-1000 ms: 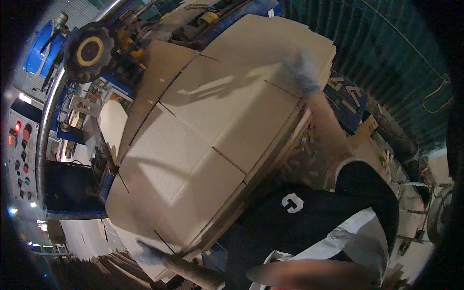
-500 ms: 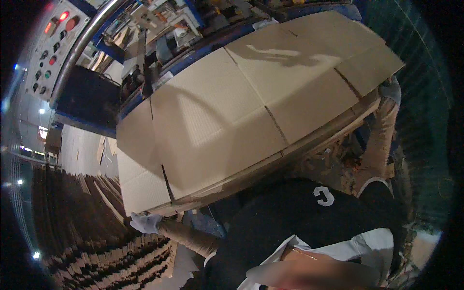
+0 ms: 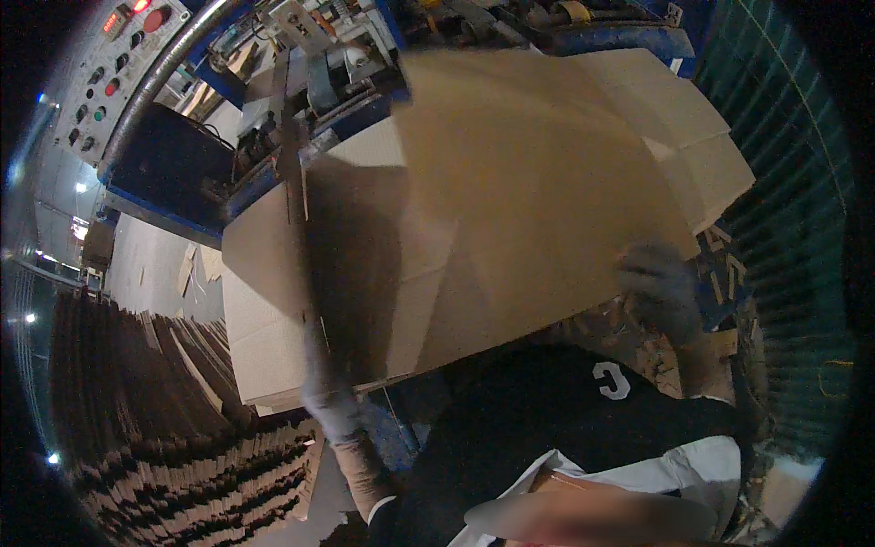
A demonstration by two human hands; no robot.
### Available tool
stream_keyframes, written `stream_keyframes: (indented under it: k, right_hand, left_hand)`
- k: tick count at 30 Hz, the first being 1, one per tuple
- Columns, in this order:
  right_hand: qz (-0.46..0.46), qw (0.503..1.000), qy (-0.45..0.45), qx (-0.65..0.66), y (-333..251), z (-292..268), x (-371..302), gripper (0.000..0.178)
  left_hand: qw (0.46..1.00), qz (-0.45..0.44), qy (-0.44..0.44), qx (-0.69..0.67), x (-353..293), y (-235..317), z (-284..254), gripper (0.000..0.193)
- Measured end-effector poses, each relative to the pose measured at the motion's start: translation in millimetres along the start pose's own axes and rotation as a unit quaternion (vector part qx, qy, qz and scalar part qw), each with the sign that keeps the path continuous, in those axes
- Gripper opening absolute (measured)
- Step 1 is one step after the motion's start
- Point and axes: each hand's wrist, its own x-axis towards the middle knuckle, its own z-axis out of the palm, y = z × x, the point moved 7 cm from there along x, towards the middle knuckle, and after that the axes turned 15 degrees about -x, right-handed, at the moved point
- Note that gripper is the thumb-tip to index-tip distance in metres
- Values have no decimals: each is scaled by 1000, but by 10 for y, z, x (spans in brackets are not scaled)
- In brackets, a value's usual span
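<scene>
A large tan cardboard sheet (image 3: 538, 173), smeared by motion, lies over other flattened cardboard (image 3: 260, 337) on the machine in front of me. My left hand (image 3: 333, 406), in a pale glove, is closed at the near left edge of the cardboard, somewhat blurred. A dark, narrow edge runs upward from it across the sheets. My right hand (image 3: 656, 278) is at the near right edge of the moving sheet. It is strongly blurred, so its fingers cannot be made out. Cardboard flaps (image 3: 702, 155) show beyond the sheet on the right.
The blue-framed machine (image 3: 346, 100) stands along the far side, with a metal rail (image 3: 159, 82) and a control panel (image 3: 109, 87) at far left. Stacked cardboard (image 3: 137, 383) rises at lower left. A green corrugated wall (image 3: 793, 182) is on the right; scraps (image 3: 661, 360) lie below.
My left hand has moved right along the near edge. My right hand has come inward and down from the far right corner. The top sheet has shifted and is now blurred, its slots no longer visible.
</scene>
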Motion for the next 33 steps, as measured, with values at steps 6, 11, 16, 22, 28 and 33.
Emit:
stream_keyframes:
  k: [6,11,16,22,28,33]
  right_hand:
    - [-85,992,-83,-33,-12,429,292,35]
    - [-96,982,-138,-92,419,616,610,39]
    - [-63,982,-94,-149,1034,825,1083,58]
    - [54,967,-137,-208,1682,1338,1839,63]
    - [166,943,-57,-284,1680,1287,1879,54]
    - [411,854,7,-319,1812,233,305,68]
  left_hand:
    - [817,142,-348,437,-32,-101,816,54]
    - [813,190,-336,436,294,-142,736,58]
    - [840,261,-269,393,944,-344,790,63]
    - [796,304,-214,478,2201,-865,1020,61]
    - [845,282,-15,454,2282,-612,960,62]
    - [793,66,322,513,997,-410,-705,89]
